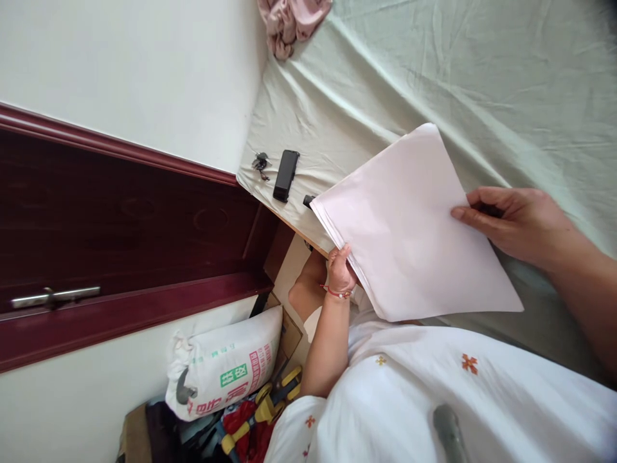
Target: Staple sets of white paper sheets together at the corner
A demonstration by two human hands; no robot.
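Observation:
A stack of white paper sheets [409,225] is held tilted above my lap and the edge of the bed. My left hand [341,269] grips its left edge, the thumb on top and the other fingers hidden underneath. At the opposite edge, my right hand [511,222] pinches the paper between thumb and fingers. Several layers show along the left side of the stack. A small black object [309,202] lies partly covered by the paper's left corner; its kind does not show.
On the pale green bedsheet [385,90] lie a black phone [286,175], a bunch of keys [260,163] and a crumpled pink cloth [294,26]. A dark red door [130,218] stands at left. Below it are a stuffed white sack [226,363] and a yellow-grey wheeled item [263,411].

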